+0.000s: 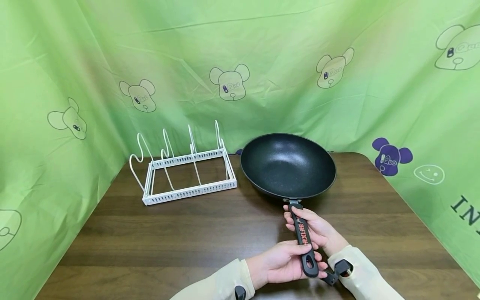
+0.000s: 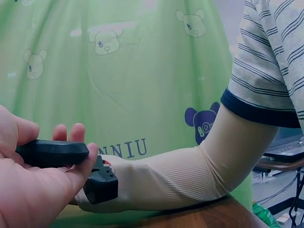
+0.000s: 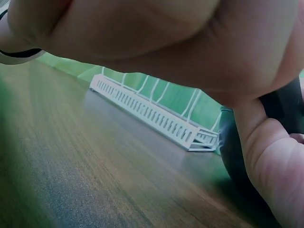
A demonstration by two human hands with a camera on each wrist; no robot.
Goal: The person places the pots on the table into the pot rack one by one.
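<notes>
A black wok (image 1: 288, 166) with a long black handle stands over the back right of the table, its inside facing up and toward me. My right hand (image 1: 319, 229) grips the handle (image 1: 301, 229) near the pan, thumb laid along the top. Closer to me, my left hand (image 1: 279, 261) holds the handle's looped end, thumb above and fingers underneath. In the left wrist view, the handle tip (image 2: 57, 153) lies between the left thumb and fingers. Red lettering runs along the handle's upper face. The right wrist view is largely filled by hand, with the wok's dark side (image 3: 232, 156) partly hidden.
A white wire pan rack (image 1: 191, 192) with upright loops stands left of the wok; its slotted side (image 3: 142, 112) shows in the right wrist view. Green printed cloth (image 1: 187, 54) hangs behind and beside the brown wooden table (image 1: 168, 237).
</notes>
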